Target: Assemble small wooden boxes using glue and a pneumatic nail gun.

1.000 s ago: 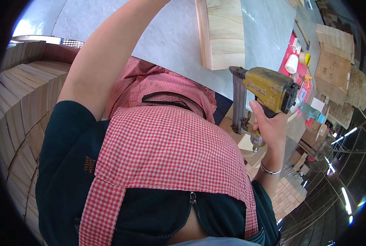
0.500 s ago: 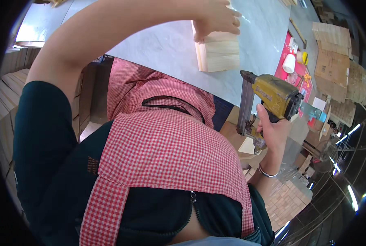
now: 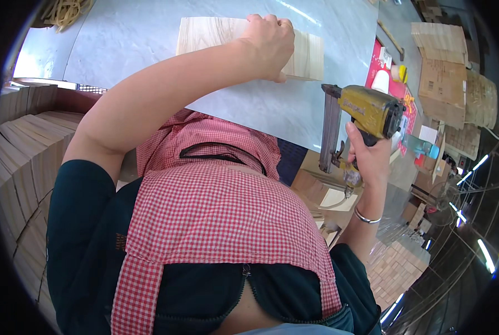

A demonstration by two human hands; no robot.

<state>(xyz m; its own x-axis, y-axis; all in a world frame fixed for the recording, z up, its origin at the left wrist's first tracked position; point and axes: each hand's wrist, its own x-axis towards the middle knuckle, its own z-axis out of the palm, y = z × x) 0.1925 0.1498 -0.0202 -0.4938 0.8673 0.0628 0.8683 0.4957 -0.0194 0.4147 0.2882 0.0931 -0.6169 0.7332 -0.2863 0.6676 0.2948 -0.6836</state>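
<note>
On the grey marbled tabletop (image 3: 244, 106) lies a pale wooden piece (image 3: 209, 34), long and flat-sided; whether it is hollow I cannot tell. Across its middle reaches my left hand (image 3: 269, 46), its fingers curled over the far edge and the thumb at the near edge. My right hand (image 3: 371, 161) is wrapped around the handle of a worn yellow and black nail gun (image 3: 368, 110). The gun's nose points left, close to the wooden piece's right end but apart from it. Its dark magazine (image 3: 330, 131) hangs at the table's near edge.
A red mat (image 3: 377, 62) with a white bottle and a yellow tape roll lies right of the table. Beyond stand cardboard boxes (image 3: 442, 84). Stacked wooden boards (image 3: 23, 151) fill the left side. A hose (image 3: 339, 202) trails below the gun.
The wooden piece now lies lengthwise from left to right, with more of it in sight. My left hand has come nearer and slightly left. The nail gun has shifted a little left and up.
</note>
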